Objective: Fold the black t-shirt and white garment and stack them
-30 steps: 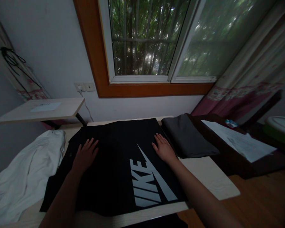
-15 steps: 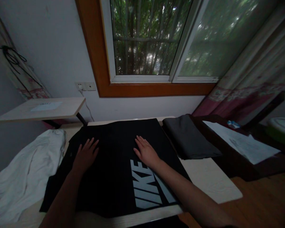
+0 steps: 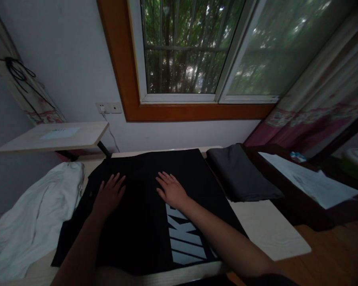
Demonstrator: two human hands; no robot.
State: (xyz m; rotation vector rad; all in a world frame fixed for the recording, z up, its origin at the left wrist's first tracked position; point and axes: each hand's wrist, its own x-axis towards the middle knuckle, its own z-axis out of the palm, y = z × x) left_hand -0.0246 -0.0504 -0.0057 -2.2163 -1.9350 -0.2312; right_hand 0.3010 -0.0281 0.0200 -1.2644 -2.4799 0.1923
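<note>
Black garment (image 3: 140, 234): lies spread flat on a pale table (image 3: 270, 226), the centre of the clock here, with 12 toward the window (image 3: 189, 51).
Pale lettering (image 3: 186, 240): shows on the cloth at 4 o'clock, partly hidden under the right forearm (image 3: 223, 236).
Left hand (image 3: 109, 194): rests palm down on the garment at 10 o'clock, fingers spread apart.
Right hand (image 3: 171, 190): lies palm down at 2 o'clock, fingers slightly parted, thumb out.
White cloth (image 3: 38, 216): sits rumpled just beside the garment at 9 o'clock.
Dark grey cloth (image 3: 241, 171): rests folded just beside the garment at 2 o'clock.
White sheet (image 3: 308, 178): lies farther out, near 3 o'clock, on a dark surface (image 3: 316, 220).
Raised shelf (image 3: 83, 135): stands at 10 o'clock, a paper (image 3: 60, 133) on top.
Wall socket (image 3: 109, 108): holds a plugged-in cord (image 3: 113, 137) at 11 o'clock.
Patterned curtain (image 3: 313, 87): hangs at 2 o'clock, beside the window.
</note>
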